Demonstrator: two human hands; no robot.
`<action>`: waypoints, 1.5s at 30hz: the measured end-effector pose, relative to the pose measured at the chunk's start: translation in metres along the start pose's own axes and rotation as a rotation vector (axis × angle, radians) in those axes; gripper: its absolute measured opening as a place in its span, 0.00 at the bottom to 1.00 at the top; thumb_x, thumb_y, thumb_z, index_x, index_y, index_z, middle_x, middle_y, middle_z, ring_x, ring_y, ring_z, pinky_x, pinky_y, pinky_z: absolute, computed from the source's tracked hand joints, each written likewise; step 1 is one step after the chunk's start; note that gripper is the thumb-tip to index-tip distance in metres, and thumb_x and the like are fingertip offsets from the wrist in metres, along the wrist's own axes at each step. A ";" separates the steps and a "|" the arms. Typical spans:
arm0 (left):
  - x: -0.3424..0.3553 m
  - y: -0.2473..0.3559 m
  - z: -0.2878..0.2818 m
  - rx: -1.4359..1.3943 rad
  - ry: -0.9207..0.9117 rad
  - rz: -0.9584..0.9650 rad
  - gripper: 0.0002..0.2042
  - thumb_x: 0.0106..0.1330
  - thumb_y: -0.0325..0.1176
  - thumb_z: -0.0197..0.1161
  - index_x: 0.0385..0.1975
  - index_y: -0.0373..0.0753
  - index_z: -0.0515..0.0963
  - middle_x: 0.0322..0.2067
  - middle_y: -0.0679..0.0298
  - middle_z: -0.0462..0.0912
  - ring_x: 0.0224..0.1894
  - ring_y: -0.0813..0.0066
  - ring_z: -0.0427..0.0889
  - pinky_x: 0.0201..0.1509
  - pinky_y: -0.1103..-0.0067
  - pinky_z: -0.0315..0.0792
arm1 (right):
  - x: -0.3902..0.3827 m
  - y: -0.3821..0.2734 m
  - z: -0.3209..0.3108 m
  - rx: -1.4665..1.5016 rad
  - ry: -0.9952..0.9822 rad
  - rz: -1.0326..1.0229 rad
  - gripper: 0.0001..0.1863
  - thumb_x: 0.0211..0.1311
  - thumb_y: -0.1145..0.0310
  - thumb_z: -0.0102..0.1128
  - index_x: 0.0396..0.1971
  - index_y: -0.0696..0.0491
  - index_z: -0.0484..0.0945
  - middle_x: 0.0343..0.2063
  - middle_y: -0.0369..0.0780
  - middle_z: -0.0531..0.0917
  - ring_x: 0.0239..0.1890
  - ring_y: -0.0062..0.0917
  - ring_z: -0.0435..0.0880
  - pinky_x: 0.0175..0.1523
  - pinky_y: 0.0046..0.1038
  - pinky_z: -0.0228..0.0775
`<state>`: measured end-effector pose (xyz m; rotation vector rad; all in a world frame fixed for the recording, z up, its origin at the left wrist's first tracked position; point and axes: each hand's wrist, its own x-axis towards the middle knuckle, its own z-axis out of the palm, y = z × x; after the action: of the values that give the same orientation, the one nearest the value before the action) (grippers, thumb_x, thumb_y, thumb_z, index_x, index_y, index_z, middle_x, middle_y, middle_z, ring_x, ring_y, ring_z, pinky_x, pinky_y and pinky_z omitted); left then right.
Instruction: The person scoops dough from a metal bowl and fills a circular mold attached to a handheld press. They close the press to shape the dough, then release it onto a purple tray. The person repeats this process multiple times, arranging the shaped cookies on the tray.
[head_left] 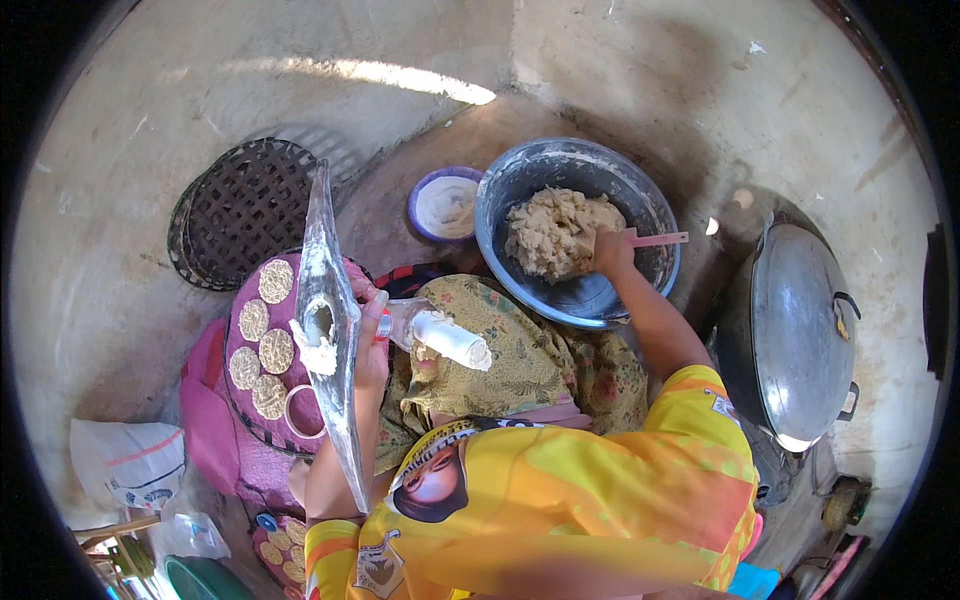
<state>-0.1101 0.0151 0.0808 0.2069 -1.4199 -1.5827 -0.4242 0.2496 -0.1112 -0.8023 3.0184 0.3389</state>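
My left hand [371, 345] grips a hand press with a long, boat-shaped grey piece [336, 395], tilted nearly upright. Pale dough clings around the hole in its middle. A white cylinder [452, 340], smeared with dough at its end, extends to the right of that hand over my lap. At the right, my right hand [610, 252] is closed around a pink-handled utensil [660, 239], whose working end is hidden. This hand touches lumpy, pale dough [550, 232] inside a large dark basin [648, 195].
A purple-rimmed bowl of white powder [447, 204] stands beside the basin. At left are a woven basket [245, 210] and a pink-covered round surface [243, 405] bearing several flat, squiggly dough discs [276, 350] and a ring [304, 410]. A large lidded pot [805, 320] stands far right.
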 end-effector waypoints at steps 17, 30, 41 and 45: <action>-0.004 -0.008 -0.005 0.000 -0.046 0.050 0.13 0.50 0.21 0.56 0.37 0.34 0.68 0.34 0.61 0.71 0.38 0.74 0.71 0.43 0.79 0.67 | 0.012 0.058 -0.145 -0.389 -0.012 -0.091 0.07 0.45 0.67 0.55 0.21 0.49 0.82 0.24 0.39 0.82 0.30 0.27 0.82 0.30 0.29 0.72; -0.009 -0.011 -0.013 0.102 -0.036 0.066 0.11 0.49 0.21 0.57 0.34 0.34 0.69 0.32 0.61 0.69 0.38 0.73 0.69 0.45 0.78 0.63 | 0.011 0.035 -0.053 -0.311 0.035 -0.410 0.06 0.39 0.70 0.53 0.15 0.50 0.80 0.19 0.42 0.80 0.25 0.32 0.81 0.30 0.32 0.70; -0.011 -0.005 -0.003 0.062 -0.043 0.078 0.13 0.49 0.20 0.56 0.36 0.33 0.69 0.34 0.60 0.70 0.37 0.72 0.71 0.45 0.78 0.67 | -0.020 0.027 -0.042 -0.207 0.007 -0.220 0.07 0.40 0.65 0.56 0.19 0.50 0.81 0.21 0.40 0.81 0.27 0.30 0.82 0.31 0.30 0.71; -0.013 -0.002 0.003 0.003 -0.028 0.057 0.15 0.46 0.19 0.56 0.36 0.33 0.68 0.35 0.59 0.69 0.37 0.72 0.70 0.44 0.77 0.67 | -0.027 0.022 -0.040 -0.203 0.016 -0.205 0.09 0.40 0.63 0.57 0.19 0.51 0.81 0.22 0.40 0.81 0.26 0.30 0.81 0.31 0.31 0.71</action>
<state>-0.1067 0.0261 0.0740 0.1456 -1.4382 -1.5427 -0.4094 0.2732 -0.0656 -1.1210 2.9130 0.6439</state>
